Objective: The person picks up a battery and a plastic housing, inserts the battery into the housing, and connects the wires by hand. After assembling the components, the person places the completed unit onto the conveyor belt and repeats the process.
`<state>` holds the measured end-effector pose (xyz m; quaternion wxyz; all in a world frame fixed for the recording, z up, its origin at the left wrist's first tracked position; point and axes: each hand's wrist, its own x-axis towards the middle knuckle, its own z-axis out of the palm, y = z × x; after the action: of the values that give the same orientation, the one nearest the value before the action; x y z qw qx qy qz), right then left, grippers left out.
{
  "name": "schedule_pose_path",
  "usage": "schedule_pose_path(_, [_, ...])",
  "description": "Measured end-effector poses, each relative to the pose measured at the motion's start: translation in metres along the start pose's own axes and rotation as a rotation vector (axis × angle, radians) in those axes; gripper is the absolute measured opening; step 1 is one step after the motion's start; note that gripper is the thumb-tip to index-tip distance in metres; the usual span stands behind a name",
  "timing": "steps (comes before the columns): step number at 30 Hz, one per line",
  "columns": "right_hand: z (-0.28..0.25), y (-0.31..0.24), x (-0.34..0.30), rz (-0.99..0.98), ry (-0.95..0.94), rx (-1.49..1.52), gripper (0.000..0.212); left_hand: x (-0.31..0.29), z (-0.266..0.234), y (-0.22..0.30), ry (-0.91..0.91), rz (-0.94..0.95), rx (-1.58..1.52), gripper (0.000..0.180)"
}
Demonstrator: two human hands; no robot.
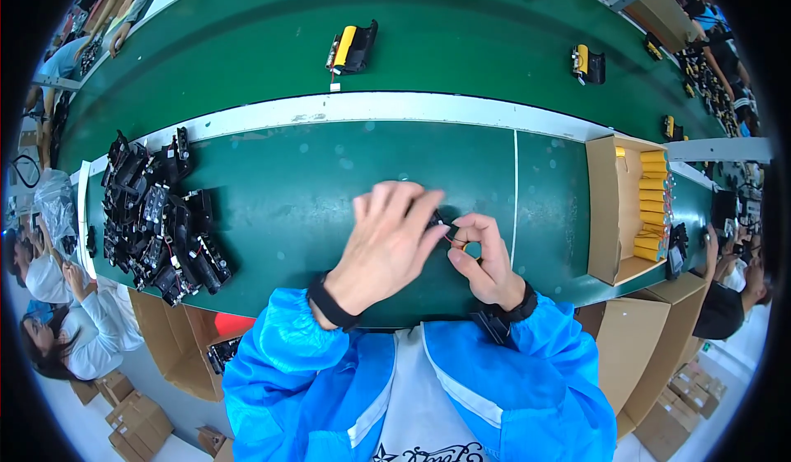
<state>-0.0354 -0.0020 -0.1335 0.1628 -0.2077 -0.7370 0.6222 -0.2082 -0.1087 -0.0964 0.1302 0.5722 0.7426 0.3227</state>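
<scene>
Over the middle of the green bench my left hand (383, 243) is bent with its back up, slightly blurred, and its thumb and index finger close on a small black plastic part (445, 215). Most of that part is hidden beneath the fingers. Just to the right, my right hand (488, 262) has thumb and fingers curled round a yellow cylindrical battery (472, 249), seen nearly end-on. A thin dark and red wire (449, 237) runs between the two hands. Both wrists wear black bands.
A heap of black plastic housings (161, 215) lies at left. At right stands a cardboard box (606, 211) of yellow batteries (653, 206). Beyond a white rail (395, 107), a green belt (461, 42) carries battery assemblies (353, 48). Open cartons (630, 338) flank me; other people work at both sides.
</scene>
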Motion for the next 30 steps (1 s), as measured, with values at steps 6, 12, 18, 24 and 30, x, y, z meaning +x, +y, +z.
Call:
schedule_pose_path(6, [-0.010, -0.006, -0.004, 0.038, -0.106, 0.138, 0.033, -0.003, 0.003, -0.011, -0.152, 0.163, -0.140, 0.020])
schedule_pose_path(12, [-0.007, -0.030, 0.004, 0.164, -0.063, 0.006, 0.017, -0.003, -0.013, -0.017, -0.005, 0.015, -0.066, 0.021])
schedule_pose_path(18, [-0.003, -0.038, 0.008, 0.173, 0.028, -0.084, 0.007, -0.020, -0.010, -0.027, 0.027, -0.162, 0.035, 0.039])
schedule_pose_path(24, [0.000, -0.043, 0.008, 0.275, 0.078, -0.211, 0.011, -0.022, 0.005, -0.030, -0.115, -0.157, 0.038, 0.050])
schedule_pose_path(30, [0.000, -0.041, 0.007, 0.277, 0.030, -0.575, 0.017, -0.021, 0.005, -0.030, -0.119, -0.167, 0.047, 0.048])
